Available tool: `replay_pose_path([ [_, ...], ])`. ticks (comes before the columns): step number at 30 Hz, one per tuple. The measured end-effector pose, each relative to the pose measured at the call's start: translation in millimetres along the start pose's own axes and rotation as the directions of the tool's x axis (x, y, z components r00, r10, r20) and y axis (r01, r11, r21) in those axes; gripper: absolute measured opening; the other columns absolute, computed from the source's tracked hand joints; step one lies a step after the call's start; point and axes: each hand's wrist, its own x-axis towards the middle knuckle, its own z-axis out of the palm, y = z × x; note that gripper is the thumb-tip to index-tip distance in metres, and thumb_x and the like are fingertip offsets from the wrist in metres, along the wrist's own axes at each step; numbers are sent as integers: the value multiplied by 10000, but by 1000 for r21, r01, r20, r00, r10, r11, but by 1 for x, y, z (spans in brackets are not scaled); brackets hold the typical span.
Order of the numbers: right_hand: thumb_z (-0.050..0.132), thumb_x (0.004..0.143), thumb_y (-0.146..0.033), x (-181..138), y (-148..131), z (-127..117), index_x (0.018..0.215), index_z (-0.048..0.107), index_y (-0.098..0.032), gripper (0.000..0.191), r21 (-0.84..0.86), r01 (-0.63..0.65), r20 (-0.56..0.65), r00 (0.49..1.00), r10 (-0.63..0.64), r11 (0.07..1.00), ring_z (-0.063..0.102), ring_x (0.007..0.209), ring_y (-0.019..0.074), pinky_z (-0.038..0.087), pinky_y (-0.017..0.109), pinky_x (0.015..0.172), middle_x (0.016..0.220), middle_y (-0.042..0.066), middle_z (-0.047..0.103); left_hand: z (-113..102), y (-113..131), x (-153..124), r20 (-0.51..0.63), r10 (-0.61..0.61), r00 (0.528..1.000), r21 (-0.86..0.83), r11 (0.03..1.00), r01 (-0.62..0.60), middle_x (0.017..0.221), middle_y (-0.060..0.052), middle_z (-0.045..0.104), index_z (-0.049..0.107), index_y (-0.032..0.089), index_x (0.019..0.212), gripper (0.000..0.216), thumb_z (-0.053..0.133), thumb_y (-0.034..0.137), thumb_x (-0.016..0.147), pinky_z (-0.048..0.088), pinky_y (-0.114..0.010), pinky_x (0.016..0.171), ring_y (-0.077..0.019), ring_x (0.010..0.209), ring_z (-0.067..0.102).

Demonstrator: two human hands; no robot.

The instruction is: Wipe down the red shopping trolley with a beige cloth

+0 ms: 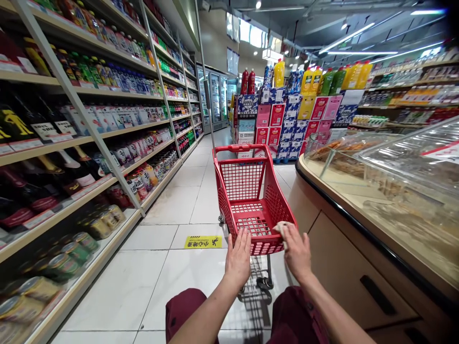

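Note:
A red plastic shopping cart [281, 208] stands on the tiled floor right in front of my knees, its handle bar at the far side and its basket holding nothing I can see. My left hand [238, 260] lies with straight fingers against the near rim, left of the middle. At the near right corner, my right hand [297, 253] presses a crumpled whitish cloth [281, 226] onto the rim. The fingers cover part of the cloth. Below the basket, a dark wheel [264, 283] shows between my legs.
Shelves [122, 167] of bottles and cans line the left side. A glass-topped food counter [344, 215] stands close on the right. Stacked drink cartons [276, 119] topped with bottles are ahead. A yellow floor sticker [202, 242] lies left of the cart.

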Motion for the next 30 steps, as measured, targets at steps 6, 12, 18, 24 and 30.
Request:
replay_pose_path([
  [6,318,767,-28,-3,-23,5,1291,391,-199,556,101,150,19,988,-153,984,373,1232,174,222,418,1036,1264,89,502,-3,-4,2,0,-12,1000,-24,1000,12,1438,-87,218,227,106,1356,609,378,211,775,166,-503,1057,-222,1336,108],
  [12,317,759,-12,-6,12,6,1322,336,-183,589,17,-13,17,1000,13,1000,343,1251,188,255,458,1017,1312,112,443,-19,-38,23,-7,59,998,-78,995,-59,1240,-55,522,525,191,1103,312,325,192,864,140,-517,1064,-188,1262,316],
  [18,311,770,-8,-10,34,15,1347,284,-216,614,106,41,34,998,-45,994,289,1280,178,326,403,1003,1353,93,388,-25,-32,41,30,88,996,-47,995,-86,796,-7,642,606,211,782,265,356,178,863,48,-488,1094,-163,1057,496],
  [24,337,702,-1,-1,77,13,1299,371,-205,633,62,-73,142,988,64,995,316,1267,190,336,402,991,1343,89,400,-25,19,37,25,165,986,-86,983,-162,838,-29,645,597,190,879,230,375,153,833,43,-472,1098,-165,970,523],
  [30,335,666,-28,-6,89,-8,1253,437,-191,618,39,-214,250,948,198,976,363,1237,233,314,437,1002,1321,82,430,-31,-6,57,88,147,985,-120,983,-136,1367,-90,374,357,138,1287,488,347,156,799,151,-523,1058,-212,1287,258],
])
